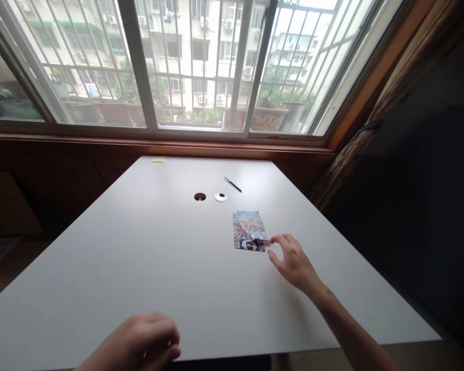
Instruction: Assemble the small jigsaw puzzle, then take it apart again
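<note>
A small, brightly printed paper sheet point(252, 225) lies askew on top of a similarly patterned flat piece, perhaps a card or booklet point(249, 246), on the white table. The sheet's lower right corner is raised a little. My right hand point(293, 258) is just to the right of them, thumb and index finger apart. Its index fingertip is at the sheet's corner; whether it touches I cannot tell. Near the table's front edge, my left hand point(149, 337) is loosely curled, slightly blurred, with nothing visible in it.
Farther back on the white table point(147, 247) are a black pen point(232, 184), a round cable hole point(200, 197) and a loose-looking silver hole cover point(220, 197). Yellow sticky strips point(158, 159) mark the far left corner. A barred window stands behind, with a curtain point(371, 113) at right.
</note>
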`<state>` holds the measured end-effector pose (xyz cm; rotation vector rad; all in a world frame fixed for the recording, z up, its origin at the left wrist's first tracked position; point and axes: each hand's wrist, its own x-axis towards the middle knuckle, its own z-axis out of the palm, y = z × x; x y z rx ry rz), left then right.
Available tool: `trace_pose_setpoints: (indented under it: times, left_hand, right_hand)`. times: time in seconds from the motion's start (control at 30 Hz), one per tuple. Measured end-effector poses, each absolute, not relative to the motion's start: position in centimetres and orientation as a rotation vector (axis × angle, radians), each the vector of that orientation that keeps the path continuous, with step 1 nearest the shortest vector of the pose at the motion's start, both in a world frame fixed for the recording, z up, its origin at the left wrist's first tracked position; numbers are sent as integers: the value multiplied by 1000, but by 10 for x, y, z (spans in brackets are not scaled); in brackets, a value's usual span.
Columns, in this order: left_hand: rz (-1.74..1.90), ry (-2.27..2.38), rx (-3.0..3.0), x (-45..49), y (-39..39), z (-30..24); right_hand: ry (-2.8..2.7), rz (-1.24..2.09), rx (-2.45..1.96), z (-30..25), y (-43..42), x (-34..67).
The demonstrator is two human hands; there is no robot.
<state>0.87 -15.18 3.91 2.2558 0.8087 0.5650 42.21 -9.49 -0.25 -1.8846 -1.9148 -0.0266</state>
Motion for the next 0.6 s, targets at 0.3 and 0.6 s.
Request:
trace_pose_setpoints:
  times: [0.3,0.6]
  left_hand:
    - [352,858,2663,118,-61,51]
    - [257,1088,2586,239,20,-4]
  right_hand:
    - [-2196,-143,-1920,0,-52,425]
    - [-1656,-243,-1809,2,-27,442]
